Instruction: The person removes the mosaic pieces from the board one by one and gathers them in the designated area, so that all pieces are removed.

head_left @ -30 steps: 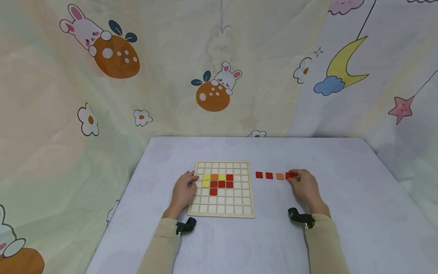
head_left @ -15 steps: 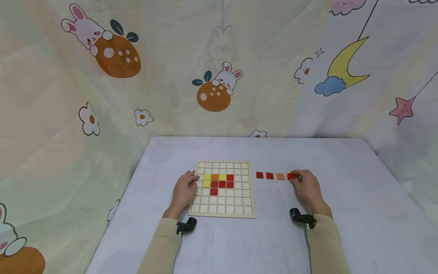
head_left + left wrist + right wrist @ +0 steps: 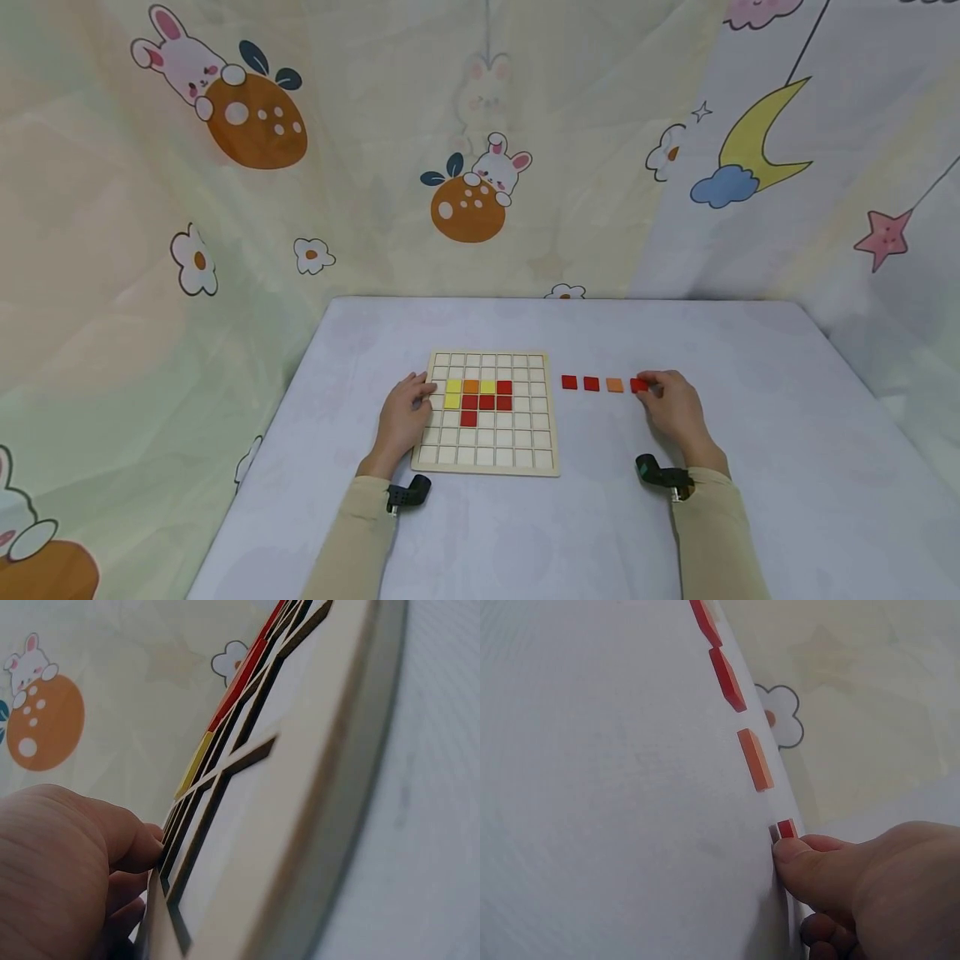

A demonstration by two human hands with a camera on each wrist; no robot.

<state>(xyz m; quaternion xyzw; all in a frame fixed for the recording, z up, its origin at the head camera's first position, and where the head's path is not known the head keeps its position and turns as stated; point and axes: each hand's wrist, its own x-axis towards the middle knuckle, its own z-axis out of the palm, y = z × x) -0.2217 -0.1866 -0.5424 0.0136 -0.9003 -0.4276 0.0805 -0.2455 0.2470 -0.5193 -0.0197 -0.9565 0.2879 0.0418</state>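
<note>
A wooden grid board (image 3: 486,458) lies on the table, with red, yellow and orange square tiles set in some of its cells. My left hand (image 3: 403,421) grips the board's left edge; in the left wrist view its thumb (image 3: 139,844) lies at the rim, beside the grid lines. To the right of the board, my right hand (image 3: 677,414) pinches a red tile (image 3: 637,385) between thumb and fingers, at the right end of a row. In the right wrist view that tile (image 3: 786,828) is partly covered by the fingertips, at or just above the table surface.
Left of the pinched tile, the row holds an orange tile (image 3: 615,385) and two red tiles, the nearer one (image 3: 592,384) beside it and the other (image 3: 569,382) nearest the board. A patterned cloth (image 3: 360,167) hangs behind the white table (image 3: 600,533).
My right hand has shifted slightly right with the red tile, widening the gap to the orange tile. My left hand stays on the board's edge.
</note>
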